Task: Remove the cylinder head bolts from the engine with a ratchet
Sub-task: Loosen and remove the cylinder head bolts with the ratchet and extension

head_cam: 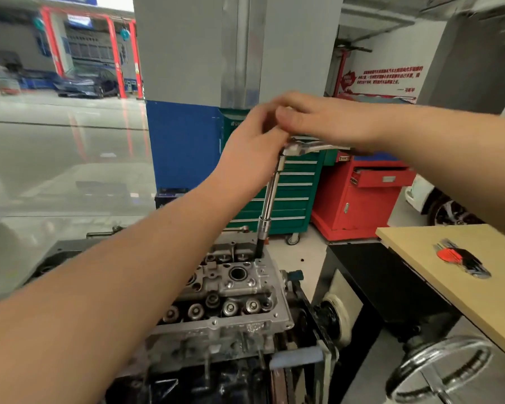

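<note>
Left hand (pixel 254 147) gripping ratchet (pixel 296 148) head, right hand (pixel 318 121) holding its handle, extension (pixel 270 196) near cylinder head (pixel 233 287) far edge

The chrome ratchet (pixel 303 148) lies level under the right hand (pixel 318 121), head beside the left hand (pixel 254 150); its long extension (pixel 270 196) drops, slightly tilted, into the bare aluminium cylinder head (pixel 233 287) below both hands.

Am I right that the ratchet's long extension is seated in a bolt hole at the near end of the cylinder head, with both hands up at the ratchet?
Not quite. The head view shows the extension entering the cylinder head at its far end, not the near one. The rest holds: the left hand and right hand are both up at the ratchet.
</note>
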The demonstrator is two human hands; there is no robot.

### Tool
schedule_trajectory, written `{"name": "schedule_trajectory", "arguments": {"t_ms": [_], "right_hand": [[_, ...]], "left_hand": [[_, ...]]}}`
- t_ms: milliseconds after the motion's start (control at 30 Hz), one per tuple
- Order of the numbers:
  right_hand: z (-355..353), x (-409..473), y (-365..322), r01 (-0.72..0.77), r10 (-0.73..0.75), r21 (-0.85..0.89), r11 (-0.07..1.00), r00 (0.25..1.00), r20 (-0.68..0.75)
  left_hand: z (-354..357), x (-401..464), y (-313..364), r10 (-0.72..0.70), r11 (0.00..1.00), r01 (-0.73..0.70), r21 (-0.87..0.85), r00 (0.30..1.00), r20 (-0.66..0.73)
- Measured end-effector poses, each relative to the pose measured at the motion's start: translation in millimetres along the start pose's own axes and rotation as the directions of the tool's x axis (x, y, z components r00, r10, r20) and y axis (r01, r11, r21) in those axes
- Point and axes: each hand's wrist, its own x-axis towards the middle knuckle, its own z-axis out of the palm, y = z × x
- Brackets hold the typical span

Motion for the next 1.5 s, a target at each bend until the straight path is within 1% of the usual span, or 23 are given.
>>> {"name": "schedule_trajectory", "arguments": {"t_ms": [100, 167, 233, 367, 433, 467, 533, 633, 700, 733, 800, 867, 933, 967, 1033, 1133, 1167, 1200, 1233, 1267, 1367, 1433, 1500], "right_hand": [[-28, -15, 34, -0.085, 0.115, -0.197, 0.977, 0.983, 0.146], [-36, -21, 59, -0.133, 0.247, -0.450, 0.883, 0.947, 0.206], [-33, -16, 78, -0.171, 0.293, -0.599, 0.783, 0.950, 0.111], [-4, 7, 71, -0.200, 0.144, -0.617, 0.761, 0.980, -0.140], [9, 16, 65, -0.198, 0.131, -0.590, 0.783, 0.979, -0.155], [12, 17, 65, -0.216, 0.168, -0.592, 0.776, 0.976, -0.136], [4, 3, 55, -0.273, 0.272, -0.692, 0.668, 0.955, -0.114], [-13, -26, 31, -0.245, 0.356, -0.880, 0.408, 0.930, -0.094], [-15, -36, 18, -0.202, 0.392, -0.920, 0.335, 0.918, -0.059], [-15, -34, 14, -0.187, 0.393, -0.930, 0.317, 0.918, -0.051], [-10, -24, 12, -0.190, 0.372, -0.923, 0.333, 0.927, -0.056], [3, -7, 16, -0.248, 0.311, -0.857, 0.452, 0.944, -0.109], [18, 8, 17, -0.274, 0.219, -0.742, 0.612, 0.960, -0.174], [22, 13, 18, -0.276, 0.196, -0.695, 0.664, 0.961, -0.194], [21, 12, 22, -0.315, 0.198, -0.680, 0.662, 0.949, -0.247], [17, -10, 29, -0.381, 0.183, -0.764, 0.520, 0.924, -0.336], [18, -19, 27, -0.396, 0.186, -0.801, 0.449, 0.918, -0.350], [21, -26, 24, -0.402, 0.192, -0.818, 0.413, 0.916, -0.353], [23, -28, 25, -0.399, 0.201, -0.800, 0.448, 0.917, -0.345], [25, -26, 25, -0.393, 0.216, -0.749, 0.534, 0.920, -0.328], [34, -9, 25, -0.331, 0.200, -0.567, 0.755, 0.939, -0.281], [43, 0, 21, -0.313, 0.186, -0.484, 0.817, 0.938, -0.293], [45, 2, 21, -0.371, 0.223, -0.474, 0.798, 0.914, -0.339]], "left_hand": [[3, 8, 20, 0.060, 0.926, -0.098, 0.366, 0.992, 0.115], [4, 11, 30, 0.063, 0.849, -0.152, 0.506, 0.980, 0.187], [10, 16, 41, 0.052, 0.733, -0.201, 0.650, 0.969, 0.242], [38, 31, 45, -0.009, 0.344, -0.225, 0.912, 0.970, 0.243], [45, 29, 42, -0.057, 0.188, -0.198, 0.962, 0.976, 0.212], [44, 31, 38, -0.052, 0.151, -0.211, 0.966, 0.974, 0.220], [34, 40, 30, -0.012, 0.180, -0.318, 0.931, 0.945, 0.325], [7, 47, 24, 0.004, 0.480, -0.382, 0.790, 0.901, 0.434], [-4, 40, 26, 0.014, 0.620, -0.373, 0.690, 0.885, 0.465], [-5, 37, 27, 0.030, 0.595, -0.383, 0.707, 0.889, 0.456], [5, 32, 29, 0.056, 0.373, -0.404, 0.835, 0.908, 0.414], [26, 21, 40, 0.053, 0.156, -0.323, 0.933, 0.946, 0.319], [34, 18, 44, -0.057, 0.059, -0.239, 0.969, 0.969, 0.242], [30, 22, 40, -0.038, 0.080, -0.230, 0.970, 0.972, 0.233], [11, 35, 29, 0.028, 0.197, -0.303, 0.932, 0.953, 0.303], [-17, 32, 28, 0.053, 0.490, -0.437, 0.754, 0.879, 0.474], [-17, 30, 30, 0.073, 0.518, -0.464, 0.719, 0.861, 0.503], [-11, 29, 32, 0.085, 0.478, -0.495, 0.726, 0.848, 0.523], [0, 29, 35, 0.084, 0.406, -0.509, 0.759, 0.848, 0.523], [16, 29, 36, 0.071, 0.336, -0.478, 0.812, 0.872, 0.484], [54, 21, 47, -0.006, 0.143, -0.227, 0.963, 0.973, 0.230], [60, 21, 41, -0.075, 0.127, -0.145, 0.981, 0.985, 0.156], [49, 28, 32, -0.008, 0.167, -0.147, 0.975, 0.989, 0.150]]}}
